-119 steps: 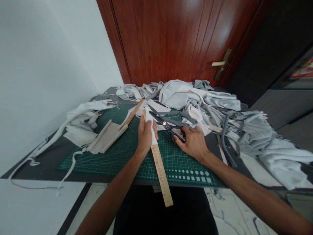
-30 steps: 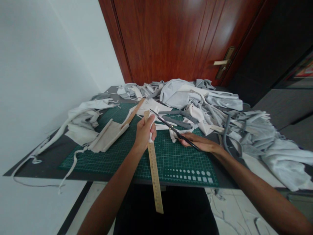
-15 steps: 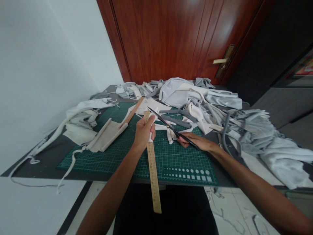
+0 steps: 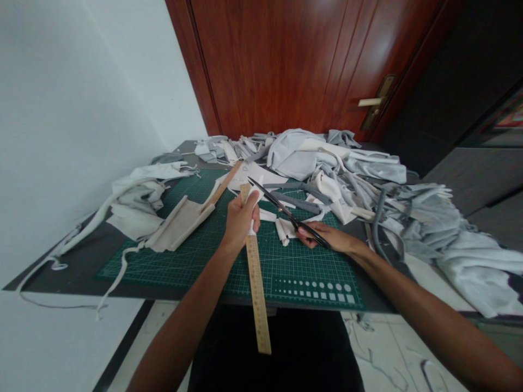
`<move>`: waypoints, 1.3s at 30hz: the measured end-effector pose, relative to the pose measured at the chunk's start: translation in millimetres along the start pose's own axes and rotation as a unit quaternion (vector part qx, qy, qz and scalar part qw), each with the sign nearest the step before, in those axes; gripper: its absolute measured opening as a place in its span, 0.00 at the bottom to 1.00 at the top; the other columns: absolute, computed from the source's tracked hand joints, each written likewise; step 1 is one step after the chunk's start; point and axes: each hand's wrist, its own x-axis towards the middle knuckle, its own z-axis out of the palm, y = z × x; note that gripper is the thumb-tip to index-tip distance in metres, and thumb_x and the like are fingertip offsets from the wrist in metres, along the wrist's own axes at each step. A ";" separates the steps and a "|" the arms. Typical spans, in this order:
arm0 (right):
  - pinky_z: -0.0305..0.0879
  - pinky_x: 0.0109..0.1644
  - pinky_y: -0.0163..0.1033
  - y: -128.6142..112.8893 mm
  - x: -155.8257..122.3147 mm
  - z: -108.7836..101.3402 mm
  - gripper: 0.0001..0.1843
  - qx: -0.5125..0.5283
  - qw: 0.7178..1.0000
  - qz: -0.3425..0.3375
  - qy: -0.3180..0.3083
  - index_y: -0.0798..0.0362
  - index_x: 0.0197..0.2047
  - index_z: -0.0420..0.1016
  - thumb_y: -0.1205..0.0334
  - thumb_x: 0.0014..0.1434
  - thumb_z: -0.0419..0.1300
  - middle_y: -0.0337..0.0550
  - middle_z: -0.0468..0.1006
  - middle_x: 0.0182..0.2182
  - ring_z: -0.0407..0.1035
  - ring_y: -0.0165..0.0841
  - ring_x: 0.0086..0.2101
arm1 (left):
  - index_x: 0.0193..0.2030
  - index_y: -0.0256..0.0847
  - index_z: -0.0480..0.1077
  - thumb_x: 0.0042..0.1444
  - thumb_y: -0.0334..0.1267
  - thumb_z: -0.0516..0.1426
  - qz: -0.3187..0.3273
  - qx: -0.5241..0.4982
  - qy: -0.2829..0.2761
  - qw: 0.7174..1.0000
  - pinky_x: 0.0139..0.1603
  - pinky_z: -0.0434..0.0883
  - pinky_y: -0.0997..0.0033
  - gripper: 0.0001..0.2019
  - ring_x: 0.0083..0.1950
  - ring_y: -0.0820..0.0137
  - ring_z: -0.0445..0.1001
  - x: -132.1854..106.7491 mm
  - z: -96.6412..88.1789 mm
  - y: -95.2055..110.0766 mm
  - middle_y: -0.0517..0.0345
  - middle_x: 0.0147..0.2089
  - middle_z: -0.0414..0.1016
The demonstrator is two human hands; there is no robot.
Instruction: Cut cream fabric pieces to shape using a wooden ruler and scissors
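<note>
My left hand (image 4: pixel 242 219) is closed around a wooden ruler (image 4: pixel 257 296), which slants toward me past the table's front edge. A white fabric strip (image 4: pixel 252 230) is gripped along with the ruler, part of it hidden by my fingers. In my right hand (image 4: pixel 318 235) is a pair of black-handled scissors (image 4: pixel 285 209). Their blades point up and left, with the tips close to the fabric above my left thumb. Just left of my right hand, a rolled pale fabric scrap (image 4: pixel 281 233) rests on the green cutting mat (image 4: pixel 196 267).
Grey and white fabric pieces (image 4: pixel 304 155) lie heaped along the back and right. A pale fabric panel (image 4: pixel 180 223) with a wooden stick (image 4: pixel 226 187) at its side lies on the left. Behind the table stands a brown door (image 4: pixel 278 65); a white wall (image 4: pixel 122 81) borders the left.
The rolled scrap beside my right hand has shifted slightly and lies a little lower. Both hands keep nearly the same place, and the scissors' angle is almost unchanged.
</note>
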 end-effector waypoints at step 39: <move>0.50 0.25 0.35 10.1 4.5 10.8 0.36 0.058 0.997 0.011 0.051 0.51 0.21 0.62 0.26 0.62 0.54 0.32 0.63 0.14 0.53 0.25 0.18 | 0.24 0.43 0.55 0.56 0.55 0.65 0.000 -0.030 -0.022 0.999 0.10 0.47 0.80 0.26 0.09 0.82 0.56 -1.7 1.9 6.8 0.73 0.14 0.54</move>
